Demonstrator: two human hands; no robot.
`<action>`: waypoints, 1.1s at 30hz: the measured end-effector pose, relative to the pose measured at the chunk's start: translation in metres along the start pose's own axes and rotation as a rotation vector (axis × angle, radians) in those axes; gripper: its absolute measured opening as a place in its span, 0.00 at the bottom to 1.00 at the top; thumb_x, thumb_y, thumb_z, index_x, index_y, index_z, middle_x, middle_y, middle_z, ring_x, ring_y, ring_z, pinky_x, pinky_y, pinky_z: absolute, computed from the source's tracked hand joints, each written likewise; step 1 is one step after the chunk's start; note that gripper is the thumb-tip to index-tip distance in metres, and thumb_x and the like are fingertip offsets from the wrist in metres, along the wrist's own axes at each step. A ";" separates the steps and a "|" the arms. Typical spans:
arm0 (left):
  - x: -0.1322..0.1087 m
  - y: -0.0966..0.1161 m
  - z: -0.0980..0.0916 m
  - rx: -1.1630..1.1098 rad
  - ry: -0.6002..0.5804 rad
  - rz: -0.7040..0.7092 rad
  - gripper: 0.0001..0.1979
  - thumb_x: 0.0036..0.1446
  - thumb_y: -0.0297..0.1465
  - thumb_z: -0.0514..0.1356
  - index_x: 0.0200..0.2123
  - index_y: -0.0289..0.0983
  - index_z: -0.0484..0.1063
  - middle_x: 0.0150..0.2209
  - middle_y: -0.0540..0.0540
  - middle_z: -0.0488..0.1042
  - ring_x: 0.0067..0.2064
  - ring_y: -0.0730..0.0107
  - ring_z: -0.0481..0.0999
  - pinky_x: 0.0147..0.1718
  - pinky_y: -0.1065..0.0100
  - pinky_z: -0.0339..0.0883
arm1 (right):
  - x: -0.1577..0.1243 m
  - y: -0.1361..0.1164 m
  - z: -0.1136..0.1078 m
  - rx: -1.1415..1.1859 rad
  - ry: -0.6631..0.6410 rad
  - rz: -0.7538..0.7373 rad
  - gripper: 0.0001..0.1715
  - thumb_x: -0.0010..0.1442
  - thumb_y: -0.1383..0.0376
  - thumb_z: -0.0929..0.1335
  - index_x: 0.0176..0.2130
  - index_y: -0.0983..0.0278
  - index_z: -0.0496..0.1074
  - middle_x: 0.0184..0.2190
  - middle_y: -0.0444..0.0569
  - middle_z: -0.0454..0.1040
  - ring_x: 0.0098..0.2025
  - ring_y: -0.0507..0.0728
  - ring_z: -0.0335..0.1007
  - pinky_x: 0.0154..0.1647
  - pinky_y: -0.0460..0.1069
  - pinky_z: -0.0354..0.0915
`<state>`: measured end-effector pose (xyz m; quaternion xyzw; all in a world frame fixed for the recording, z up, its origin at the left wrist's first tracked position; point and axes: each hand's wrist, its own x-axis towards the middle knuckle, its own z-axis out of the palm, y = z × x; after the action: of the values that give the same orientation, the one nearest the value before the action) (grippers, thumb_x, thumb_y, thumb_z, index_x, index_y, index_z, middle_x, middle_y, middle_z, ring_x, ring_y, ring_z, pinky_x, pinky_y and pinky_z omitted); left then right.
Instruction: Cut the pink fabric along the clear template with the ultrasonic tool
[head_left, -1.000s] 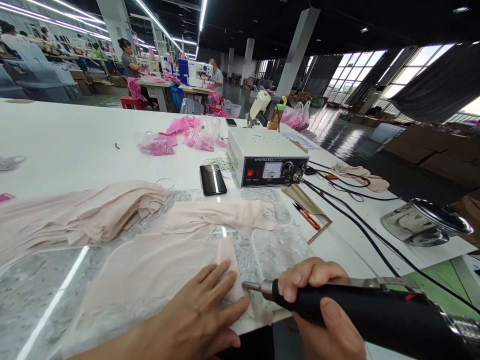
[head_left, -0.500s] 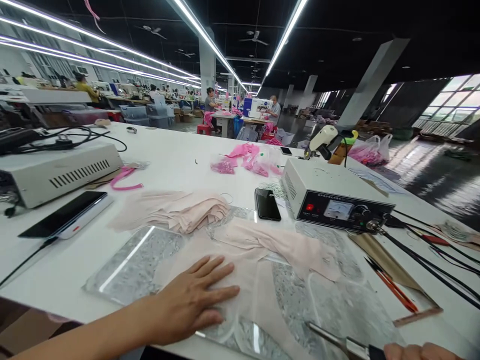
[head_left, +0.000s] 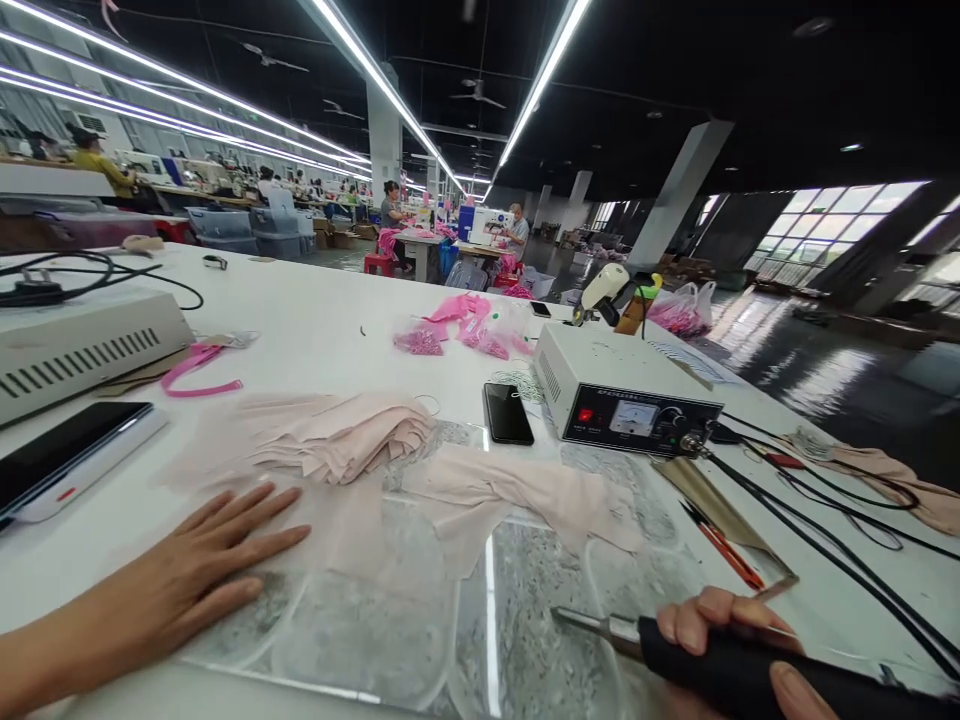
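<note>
My left hand lies flat with spread fingers at the left edge of a thin, pale pink fabric piece. In my right hand, at the lower right, is a handheld tool with a thick black handle and narrow metal tip. Its tip points left over the clear-topped, grey-patterned board, apart from the fabric. A gathered pale pink fabric strip lies ahead of the tip. Behind my left hand is a layered stack of similar fabric pieces.
A control box with a dial stands beyond the board, cables running right. Nearby lie a black phone and orange-handled tweezers. Another phone lies left, bagged pink pieces farther back. People work at distant machines.
My left hand has slid left, and the thin fabric beneath it has shifted left too. My right hand has come farther into view with the tool. The view has turned rightward.
</note>
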<state>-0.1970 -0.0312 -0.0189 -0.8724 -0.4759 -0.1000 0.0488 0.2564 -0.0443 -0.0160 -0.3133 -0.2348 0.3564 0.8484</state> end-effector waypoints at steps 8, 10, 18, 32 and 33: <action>0.137 0.067 -0.007 -0.378 -0.039 0.127 0.12 0.67 0.33 0.53 0.42 0.38 0.75 0.44 0.43 0.73 0.45 0.62 0.74 0.47 0.63 0.68 | 0.000 0.000 -0.007 0.019 -0.051 -0.095 0.09 0.48 0.59 0.67 0.30 0.62 0.69 0.26 0.42 0.64 0.20 0.51 0.62 0.20 0.49 0.61; 0.183 0.085 0.000 -0.395 -0.064 0.127 0.09 0.66 0.33 0.56 0.42 0.35 0.74 0.44 0.43 0.73 0.44 0.62 0.74 0.46 0.60 0.69 | -0.002 0.000 -0.007 0.019 -0.075 -0.110 0.09 0.48 0.59 0.67 0.30 0.62 0.68 0.25 0.42 0.65 0.20 0.51 0.62 0.20 0.49 0.61; 0.270 0.106 0.034 -0.523 -0.300 0.164 0.15 0.66 0.36 0.59 0.52 0.34 0.69 0.50 0.42 0.71 0.47 0.60 0.75 0.44 0.56 0.73 | -0.006 0.005 -0.014 0.014 -0.124 -0.127 0.11 0.52 0.57 0.67 0.33 0.61 0.70 0.26 0.43 0.68 0.22 0.51 0.66 0.24 0.50 0.65; 0.262 0.127 -0.007 -0.458 -0.166 0.162 0.14 0.66 0.36 0.59 0.51 0.34 0.69 0.49 0.43 0.72 0.45 0.62 0.75 0.44 0.57 0.73 | -0.007 0.006 -0.003 0.064 -0.139 -0.168 0.10 0.53 0.59 0.66 0.34 0.62 0.72 0.25 0.43 0.69 0.21 0.51 0.68 0.24 0.49 0.65; 0.257 0.131 -0.010 -0.451 -0.159 0.188 0.13 0.66 0.36 0.58 0.49 0.34 0.70 0.47 0.43 0.73 0.44 0.64 0.75 0.43 0.58 0.73 | -0.006 0.006 -0.002 0.063 -0.135 -0.171 0.10 0.53 0.59 0.66 0.34 0.62 0.71 0.25 0.43 0.69 0.21 0.51 0.67 0.23 0.49 0.65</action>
<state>0.0476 0.1067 0.0484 -0.9067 -0.3608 -0.1296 -0.1757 0.2513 -0.0468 -0.0227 -0.2404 -0.3057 0.3100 0.8675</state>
